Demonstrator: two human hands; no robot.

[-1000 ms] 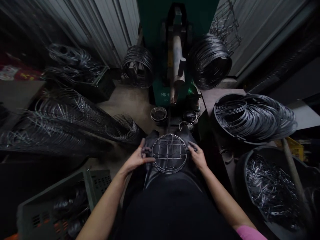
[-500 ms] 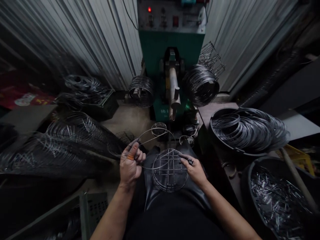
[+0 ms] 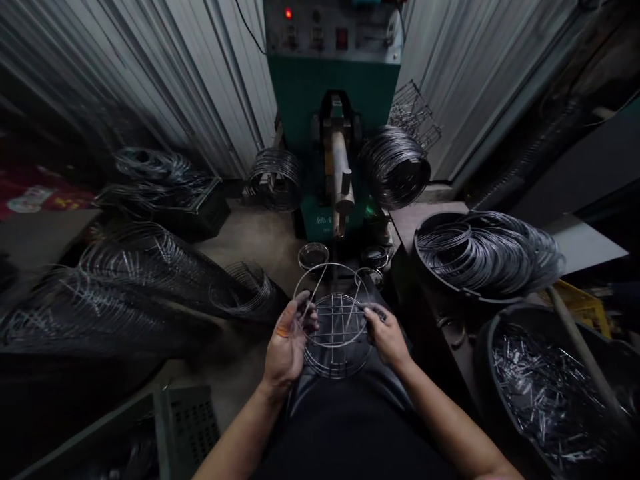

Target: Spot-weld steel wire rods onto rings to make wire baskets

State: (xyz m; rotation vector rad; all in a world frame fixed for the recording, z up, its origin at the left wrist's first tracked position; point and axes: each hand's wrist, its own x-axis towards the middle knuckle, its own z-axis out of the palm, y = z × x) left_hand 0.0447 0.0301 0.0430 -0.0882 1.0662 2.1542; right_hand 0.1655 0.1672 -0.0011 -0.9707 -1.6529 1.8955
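Note:
A round wire grid rack [image 3: 336, 337] rests on my lap, on a dark apron. My left hand [image 3: 287, 343] is closed on a thin wire ring [image 3: 330, 270] with cross wires, holding it above the rack's far edge. My right hand [image 3: 385, 333] grips the right side of the rack and the ring, fingers curled. Straight ahead stands a green welding machine [image 3: 333, 113] with a metal arm [image 3: 340, 180] pointing toward me.
Long stacks of wire racks [image 3: 135, 267] lie at left. A black tub of wire rings [image 3: 487, 250] and a tub of short wire pieces [image 3: 550, 387] stand at right. Wire coils [image 3: 395, 167] hang beside the machine. A grey crate [image 3: 170, 427] sits lower left.
My left hand picked up a wire ring from the left and has brought it over the rack on my lap. The right hand stayed at the rack's right edge.

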